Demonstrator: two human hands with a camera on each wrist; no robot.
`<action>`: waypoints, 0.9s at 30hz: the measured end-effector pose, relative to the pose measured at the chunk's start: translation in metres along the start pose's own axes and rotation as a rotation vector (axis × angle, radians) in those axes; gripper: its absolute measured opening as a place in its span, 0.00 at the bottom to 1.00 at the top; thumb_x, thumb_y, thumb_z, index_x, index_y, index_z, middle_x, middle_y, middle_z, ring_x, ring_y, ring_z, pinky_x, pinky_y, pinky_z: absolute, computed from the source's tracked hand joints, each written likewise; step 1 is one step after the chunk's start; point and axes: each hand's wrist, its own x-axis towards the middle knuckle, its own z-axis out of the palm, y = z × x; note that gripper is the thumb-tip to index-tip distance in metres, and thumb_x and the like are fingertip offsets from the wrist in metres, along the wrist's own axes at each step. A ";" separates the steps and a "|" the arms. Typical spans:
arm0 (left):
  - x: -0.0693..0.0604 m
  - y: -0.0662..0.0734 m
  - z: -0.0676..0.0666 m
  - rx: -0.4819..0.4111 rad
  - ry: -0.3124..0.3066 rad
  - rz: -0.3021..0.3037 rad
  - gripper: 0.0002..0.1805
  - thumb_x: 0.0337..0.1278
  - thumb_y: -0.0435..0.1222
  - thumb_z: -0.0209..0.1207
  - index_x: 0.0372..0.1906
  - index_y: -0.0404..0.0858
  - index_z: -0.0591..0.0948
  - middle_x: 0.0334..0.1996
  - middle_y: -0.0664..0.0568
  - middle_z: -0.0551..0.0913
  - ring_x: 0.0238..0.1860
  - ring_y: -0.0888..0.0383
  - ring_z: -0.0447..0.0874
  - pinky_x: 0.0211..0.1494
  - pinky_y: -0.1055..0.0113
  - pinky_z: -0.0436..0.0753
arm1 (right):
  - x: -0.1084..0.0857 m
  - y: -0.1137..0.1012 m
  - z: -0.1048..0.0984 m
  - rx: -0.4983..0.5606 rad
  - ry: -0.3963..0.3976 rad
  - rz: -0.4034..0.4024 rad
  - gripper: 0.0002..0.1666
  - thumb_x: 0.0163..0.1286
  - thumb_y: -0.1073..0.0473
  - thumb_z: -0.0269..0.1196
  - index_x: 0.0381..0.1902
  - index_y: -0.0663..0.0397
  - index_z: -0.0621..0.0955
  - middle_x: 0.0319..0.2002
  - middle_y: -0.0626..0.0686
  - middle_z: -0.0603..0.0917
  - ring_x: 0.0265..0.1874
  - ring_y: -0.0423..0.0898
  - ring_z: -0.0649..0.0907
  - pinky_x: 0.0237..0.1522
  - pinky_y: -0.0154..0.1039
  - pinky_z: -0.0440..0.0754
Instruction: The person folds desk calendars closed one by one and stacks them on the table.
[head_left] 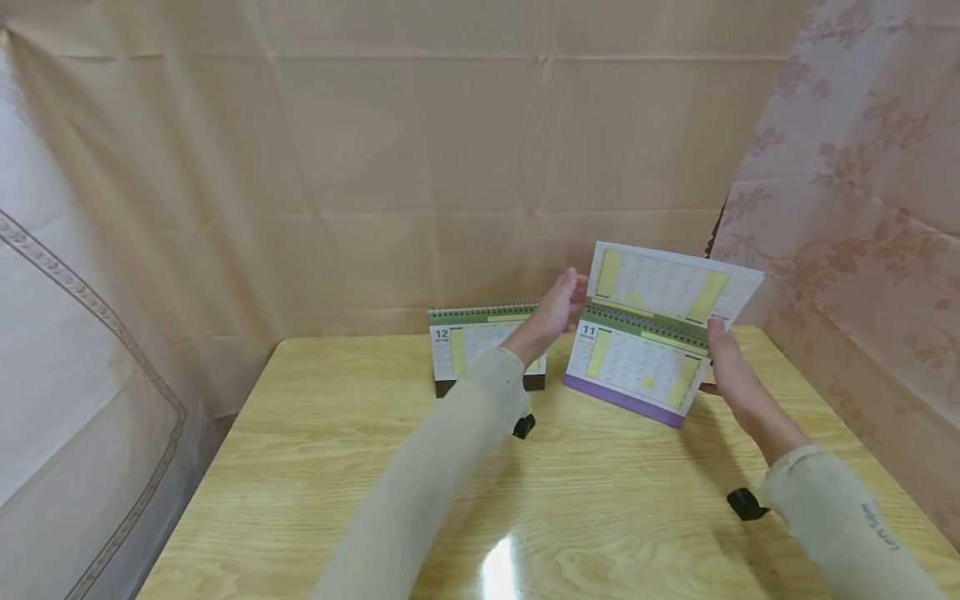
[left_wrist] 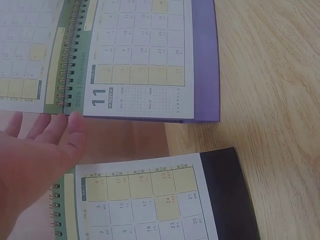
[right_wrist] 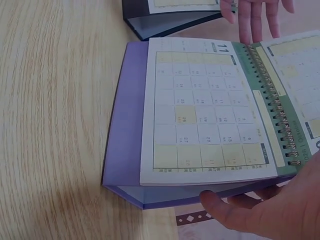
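A purple-based spiral desk calendar (head_left: 637,367) (left_wrist: 140,50) (right_wrist: 210,115) shows its November page, with another page raised above the rings. My right hand (head_left: 742,387) (right_wrist: 272,212) grips its right end near the rings, some fingers behind it. At the opposite end, the fingertips of my left hand (head_left: 553,310) (left_wrist: 35,160) (right_wrist: 257,17) lie against the edge by the rings, fingers loosely extended. Left of it a dark-based calendar (head_left: 487,337) (left_wrist: 140,200) (right_wrist: 172,21) stands showing page 12, partly hidden by my left arm in the head view.
Both calendars are toward the back of a wooden table (head_left: 300,467) (left_wrist: 275,100) (right_wrist: 50,100). A beige cloth (head_left: 412,150) hangs behind it, a flowered cloth (head_left: 870,200) at the right and a white cloth (head_left: 67,333) at the left.
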 end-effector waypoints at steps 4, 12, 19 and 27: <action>0.001 0.000 0.000 -0.027 -0.003 -0.009 0.36 0.78 0.62 0.28 0.73 0.45 0.66 0.70 0.47 0.70 0.72 0.48 0.67 0.66 0.45 0.70 | -0.004 -0.001 -0.001 0.061 0.010 0.014 0.52 0.71 0.25 0.13 0.81 0.50 0.32 0.78 0.72 0.36 0.74 0.76 0.46 0.62 0.79 0.58; 0.002 0.002 0.001 -0.057 -0.007 -0.009 0.38 0.77 0.63 0.30 0.75 0.41 0.63 0.71 0.43 0.69 0.71 0.46 0.68 0.65 0.45 0.71 | -0.009 -0.006 -0.002 0.237 0.003 0.072 0.57 0.65 0.19 0.15 0.83 0.45 0.38 0.79 0.67 0.32 0.75 0.72 0.37 0.65 0.80 0.46; 0.006 0.001 0.002 -0.088 0.005 0.000 0.38 0.78 0.61 0.33 0.75 0.37 0.60 0.73 0.41 0.67 0.73 0.45 0.65 0.67 0.40 0.68 | -0.010 -0.007 0.001 0.294 0.001 0.059 0.56 0.65 0.18 0.16 0.83 0.38 0.40 0.79 0.67 0.32 0.76 0.71 0.35 0.65 0.80 0.44; 0.004 0.000 0.003 -0.075 0.025 0.000 0.37 0.77 0.62 0.37 0.72 0.37 0.62 0.73 0.43 0.67 0.74 0.46 0.64 0.68 0.41 0.69 | -0.011 -0.005 0.003 0.308 0.003 0.047 0.53 0.65 0.18 0.17 0.83 0.33 0.42 0.80 0.65 0.31 0.75 0.70 0.33 0.65 0.80 0.44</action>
